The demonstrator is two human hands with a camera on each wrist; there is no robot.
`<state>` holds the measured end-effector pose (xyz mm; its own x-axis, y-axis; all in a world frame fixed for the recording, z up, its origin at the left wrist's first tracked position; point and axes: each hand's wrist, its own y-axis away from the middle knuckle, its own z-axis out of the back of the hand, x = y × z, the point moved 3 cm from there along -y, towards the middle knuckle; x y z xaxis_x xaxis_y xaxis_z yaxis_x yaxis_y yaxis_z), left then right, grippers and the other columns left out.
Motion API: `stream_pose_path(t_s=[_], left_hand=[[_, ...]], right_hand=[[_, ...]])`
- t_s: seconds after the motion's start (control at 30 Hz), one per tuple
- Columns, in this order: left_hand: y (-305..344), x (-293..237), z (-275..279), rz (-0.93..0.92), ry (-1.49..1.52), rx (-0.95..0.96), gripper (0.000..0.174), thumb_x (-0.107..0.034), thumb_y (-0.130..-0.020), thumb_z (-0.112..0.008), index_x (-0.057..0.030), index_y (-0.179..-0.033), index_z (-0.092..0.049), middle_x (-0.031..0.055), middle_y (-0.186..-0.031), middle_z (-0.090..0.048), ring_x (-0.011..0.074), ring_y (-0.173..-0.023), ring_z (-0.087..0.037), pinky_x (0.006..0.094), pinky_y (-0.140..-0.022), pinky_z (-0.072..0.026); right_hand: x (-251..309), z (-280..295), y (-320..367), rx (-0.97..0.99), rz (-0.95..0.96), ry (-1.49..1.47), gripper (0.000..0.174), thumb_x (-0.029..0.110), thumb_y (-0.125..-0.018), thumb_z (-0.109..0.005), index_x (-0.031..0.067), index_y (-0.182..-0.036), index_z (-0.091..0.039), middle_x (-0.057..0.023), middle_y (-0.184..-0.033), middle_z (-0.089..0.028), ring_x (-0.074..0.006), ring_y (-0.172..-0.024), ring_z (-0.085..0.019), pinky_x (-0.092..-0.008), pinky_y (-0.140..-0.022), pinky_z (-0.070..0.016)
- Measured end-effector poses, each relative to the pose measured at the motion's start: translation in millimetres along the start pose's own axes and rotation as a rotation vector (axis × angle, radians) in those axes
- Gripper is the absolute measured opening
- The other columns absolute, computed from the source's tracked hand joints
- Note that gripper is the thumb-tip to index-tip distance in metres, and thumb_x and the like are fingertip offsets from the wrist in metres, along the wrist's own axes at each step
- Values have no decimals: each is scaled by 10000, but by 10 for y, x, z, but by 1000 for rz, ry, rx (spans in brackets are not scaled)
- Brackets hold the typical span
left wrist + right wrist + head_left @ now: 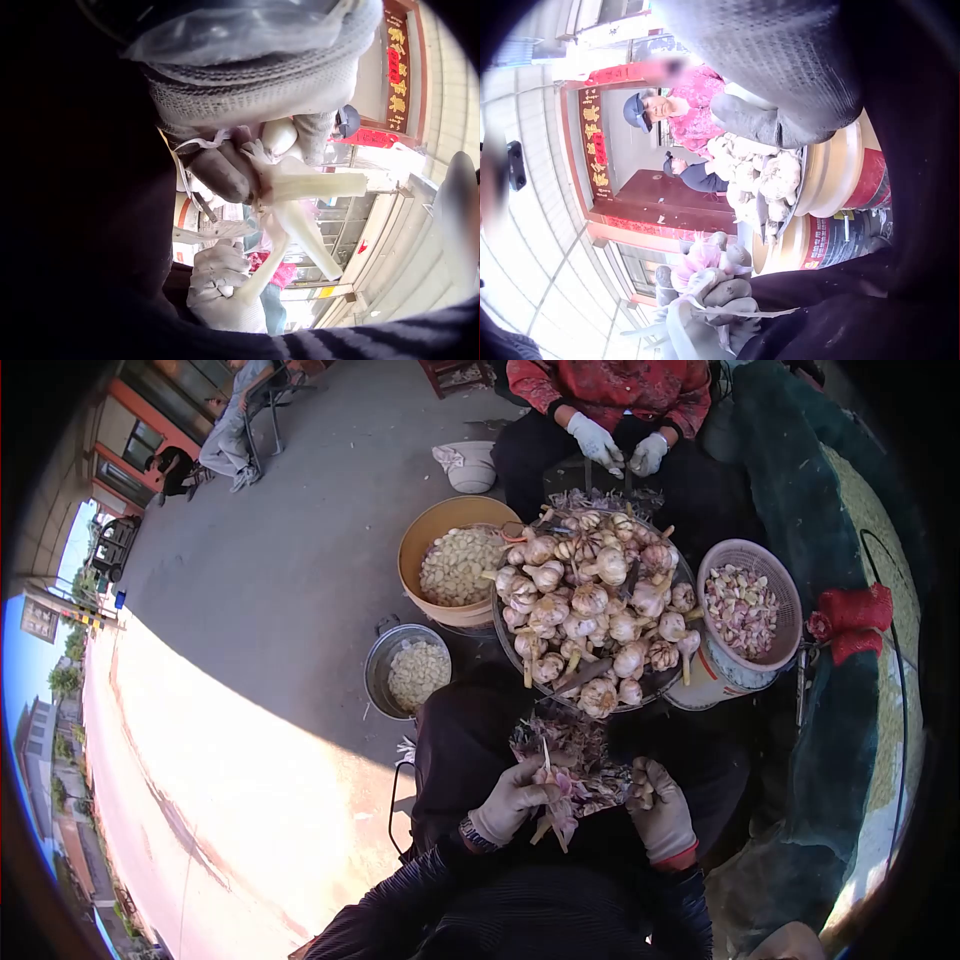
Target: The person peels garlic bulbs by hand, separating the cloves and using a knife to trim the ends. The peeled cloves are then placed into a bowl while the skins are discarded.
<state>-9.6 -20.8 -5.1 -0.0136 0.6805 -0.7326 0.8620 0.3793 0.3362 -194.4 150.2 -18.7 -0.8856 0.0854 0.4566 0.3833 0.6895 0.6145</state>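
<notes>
Left grip (508, 802) holds split garlic (562, 797), right grip (668, 824) cloves (642, 788); ahead, a heaped tray (662, 682) sits between tub (413, 550) and basket (793, 605).

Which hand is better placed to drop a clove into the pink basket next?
Probably the right hand: it is nearer the pink basket and seems to pinch a pale clove, while the left hand grips the garlic bulb.

My head camera's peering down from above onto my left hand (512, 800) and right hand (662, 818); each wrist camera sits right up close, looking past its own hand toward the other, both catching the gold-lettered signboard (594, 146) sideways; head and right wrist share the heaped garlic bulbs (761, 180).
</notes>
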Motion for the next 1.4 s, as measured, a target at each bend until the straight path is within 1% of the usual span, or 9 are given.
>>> stream_pose_path(t_s=[0.23,0.47,0.6,0.73,0.87,1.03,1.27,1.37,1.4], left_hand=[[-17,143,150,33,161,-184,333,-115,-948,-696,23,-1242,-622,50,-1055,-695,154,-941,-685,308,-878,-543],[-132,241,262,65,163,-159,283,-102,-942,-679,8,-1201,-641,54,-1055,-702,165,-976,-670,320,-925,-531],[-63,258,429,36,118,-158,445,-151,-938,-744,5,-1326,-592,78,-1223,-702,184,-1116,-667,329,-1001,-520],[-38,110,364,-49,188,-98,569,-115,-914,-754,-15,-1421,-515,58,-1181,-691,205,-1149,-656,353,-1045,-505],[-9,-202,141,-70,127,-5,705,41,-876,-736,-46,-1505,-429,73,-1402,-572,165,-1250,-576,353,-1052,-517],[-68,-124,-31,-40,-5,64,807,159,-806,-740,-67,-1515,-425,82,-1433,-545,184,-1273,-576,350,-1094,-510],[-60,-162,-358,-377,-793,34,702,80,-750,-814,-55,-1392,-563,127,-1350,-558,261,-1210,-629,347,-963,-567],[-73,-98,-419,-394,-883,5,688,29,-735,-850,-45,-1360,-572,155,-1330,-561,294,-1162,-652,358,-922,-586],[-81,-64,-420,-390,-911,-16,683,35,-730,-848,-43,-1350,-573,155,-1325,-563,299,-1148,-659,359,-912,-590]], right_hand=[[62,-658,-180,58,-101,70,404,297,-1054,-609,-8,-1318,-596,-32,-1091,-620,-162,-1014,-591,-301,-912,-495],[384,-2611,-1318,634,195,273,543,331,-1101,-520,-64,-1462,-433,-192,-1384,-560,-345,-1313,-565,-471,-1176,-437],[151,-2675,-1389,444,116,371,651,403,-1061,-591,-31,-1514,-413,-174,-1393,-559,-328,-1277,-586,-443,-1083,-491],[116,-2091,-742,238,120,553,382,308,-1030,-657,2,-1259,-642,-69,-1071,-715,-163,-898,-699,-286,-787,-547],[159,-1295,-224,-59,149,637,256,166,-968,-668,-9,-1154,-667,-28,-913,-648,-102,-757,-587,-254,-715,-470],[48,-944,261,16,214,728,255,95,-977,-688,-3,-1211,-663,-54,-991,-697,-103,-867,-667,-249,-727,-513],[-71,-796,409,47,275,865,302,69,-930,-763,-15,-1201,-658,-103,-1153,-690,-163,-996,-711,-296,-850,-590],[-43,-751,358,201,658,1368,288,128,-934,-771,-5,-1170,-677,-96,-1135,-711,-184,-999,-721,-299,-866,-577],[-51,-737,358,120,499,1228,261,153,-935,-772,18,-1145,-696,-87,-1129,-711,-185,-989,-720,-301,-865,-572]])
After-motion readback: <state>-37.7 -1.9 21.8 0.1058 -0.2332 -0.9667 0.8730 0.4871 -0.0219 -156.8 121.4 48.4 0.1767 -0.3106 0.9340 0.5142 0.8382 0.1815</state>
